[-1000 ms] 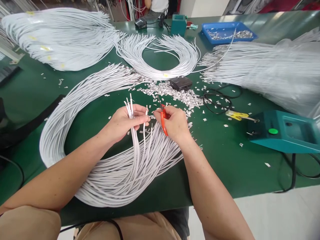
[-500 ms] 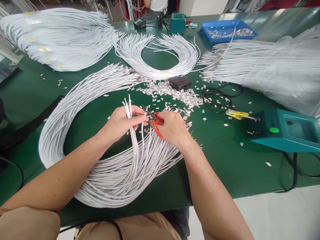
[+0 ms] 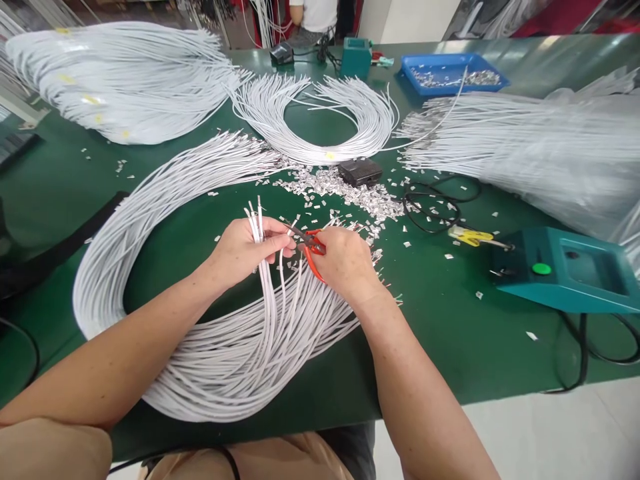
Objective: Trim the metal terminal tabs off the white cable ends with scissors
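Observation:
My left hand (image 3: 245,250) is closed around several white cables (image 3: 269,300), whose ends stick up above the fingers. Between its thumb and fingertips it pinches one more cable near the tip. My right hand (image 3: 345,260) grips red-handled pliers or cutters (image 3: 314,248), with the dark jaws pointing left at that pinched cable end. Whether the jaws touch the cable I cannot tell. Below both hands a large curved bundle of white cables (image 3: 210,373) lies on the green table (image 3: 425,347), its near ends fanned out under my right hand.
Small silvery scraps (image 3: 345,190) are scattered beyond my hands, beside a black block (image 3: 360,172). A teal machine (image 3: 565,267) with a green button stands at right. More cable bundles (image 3: 125,80) lie behind, with a blue tray (image 3: 453,73) of small pieces. A person (image 3: 313,17) is across the table.
The view has shifted slightly, so the table things sit a little lower. Both hands keep nearly the same pose, with the tool's jaws still at the pinched cable end.

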### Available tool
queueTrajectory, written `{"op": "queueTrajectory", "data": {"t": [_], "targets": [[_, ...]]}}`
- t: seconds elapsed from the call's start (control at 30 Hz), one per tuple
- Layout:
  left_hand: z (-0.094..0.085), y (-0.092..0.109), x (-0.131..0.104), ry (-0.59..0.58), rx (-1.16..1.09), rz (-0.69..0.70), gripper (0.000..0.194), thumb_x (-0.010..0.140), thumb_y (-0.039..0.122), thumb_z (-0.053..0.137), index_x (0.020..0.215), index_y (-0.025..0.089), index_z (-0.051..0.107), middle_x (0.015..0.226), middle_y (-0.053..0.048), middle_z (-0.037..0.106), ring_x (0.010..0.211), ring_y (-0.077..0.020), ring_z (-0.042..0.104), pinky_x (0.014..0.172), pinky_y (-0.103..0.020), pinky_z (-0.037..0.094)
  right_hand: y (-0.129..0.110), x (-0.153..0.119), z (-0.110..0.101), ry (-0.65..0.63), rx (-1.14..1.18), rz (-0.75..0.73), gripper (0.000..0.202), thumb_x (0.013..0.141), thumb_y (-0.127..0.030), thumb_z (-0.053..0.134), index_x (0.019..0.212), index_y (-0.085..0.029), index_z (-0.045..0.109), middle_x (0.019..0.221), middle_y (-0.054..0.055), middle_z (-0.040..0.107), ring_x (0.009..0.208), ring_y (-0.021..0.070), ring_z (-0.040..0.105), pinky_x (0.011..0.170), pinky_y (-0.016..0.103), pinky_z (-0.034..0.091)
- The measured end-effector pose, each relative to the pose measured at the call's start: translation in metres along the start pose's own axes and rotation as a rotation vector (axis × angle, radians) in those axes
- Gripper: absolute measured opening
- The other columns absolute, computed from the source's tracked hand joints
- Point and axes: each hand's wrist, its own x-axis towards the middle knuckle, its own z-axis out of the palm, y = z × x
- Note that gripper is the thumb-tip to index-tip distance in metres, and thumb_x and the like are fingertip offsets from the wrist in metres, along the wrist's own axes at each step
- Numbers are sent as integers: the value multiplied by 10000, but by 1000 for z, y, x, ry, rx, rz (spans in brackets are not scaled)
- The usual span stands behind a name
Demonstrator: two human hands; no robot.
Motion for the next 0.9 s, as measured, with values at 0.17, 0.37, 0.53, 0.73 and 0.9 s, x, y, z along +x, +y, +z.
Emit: {"op": "queueTrajectory", "data": {"t": [0.17,0.37,0.53,0.73,0.9], "targets": [[-2,-3,1,-55,-103,-2,221,770,334,702,870,137,706,741,-62,697,643,-141,619,518,-234,429,6,3,-7,21,383,51,182,778,-295,617,642,-174,625,660,8,587,584,121,468,552,275,333],[-5,-4,2,-294,-222,-59,196,799,344,685,829,150,700,694,-42,655,588,-115,554,517,-239,384,2,1,-13,-6,1059,-97,196,811,-313,641,972,-227,716,785,-8,640,741,124,582,749,304,468],[-6,-2,3,-374,-276,-112,184,817,327,675,794,145,690,648,-23,625,560,-98,523,521,-232,365,1,2,-10,-77,1227,-148,131,788,-331,692,805,-203,711,744,3,657,714,135,610,751,328,499],[-5,-3,2,-306,-313,-157,178,746,305,752,797,152,676,705,-17,655,634,-108,595,567,-220,411,0,4,-7,3,1173,-98,153,763,-316,720,719,-183,659,710,-16,621,664,104,539,671,274,449],[1,-6,1,-136,-266,-89,186,683,244,789,748,147,644,650,7,626,601,-95,576,551,-215,418,-9,0,-5,104,1056,-86,163,766,-280,698,669,-183,609,692,-30,545,646,94,472,636,260,402]]}}
